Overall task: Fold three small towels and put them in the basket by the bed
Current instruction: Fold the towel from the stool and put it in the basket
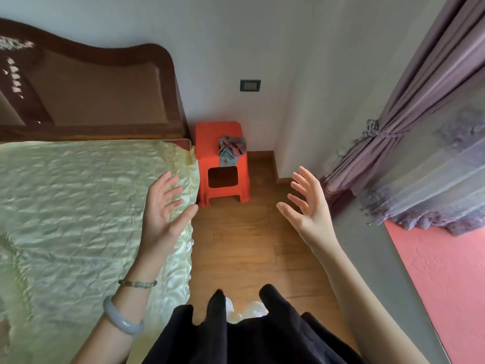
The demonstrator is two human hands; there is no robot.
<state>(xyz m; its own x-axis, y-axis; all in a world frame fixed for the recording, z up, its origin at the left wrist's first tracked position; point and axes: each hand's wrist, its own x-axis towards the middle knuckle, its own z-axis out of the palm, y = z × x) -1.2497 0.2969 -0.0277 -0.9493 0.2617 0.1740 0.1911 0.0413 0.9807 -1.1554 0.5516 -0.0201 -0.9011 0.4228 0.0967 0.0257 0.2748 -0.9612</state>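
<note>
Item: towels (pixel 232 149) — a crumpled heap, probably more than one, on the red stool (pixel 210 137), ahead of and between my grips. Soft, light, limp; I'd pinch a corner or hem. The left grip (pixel 162 206) and right grip (pixel 311 208) are spread wide — holding nothing.

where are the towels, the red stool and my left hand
crumpled towels (pixel 233 148), head view, middle of the pile
red plastic stool (pixel 211 136), head view, bare left part of its seat
left hand (pixel 162 208), head view, middle of the hand
</note>
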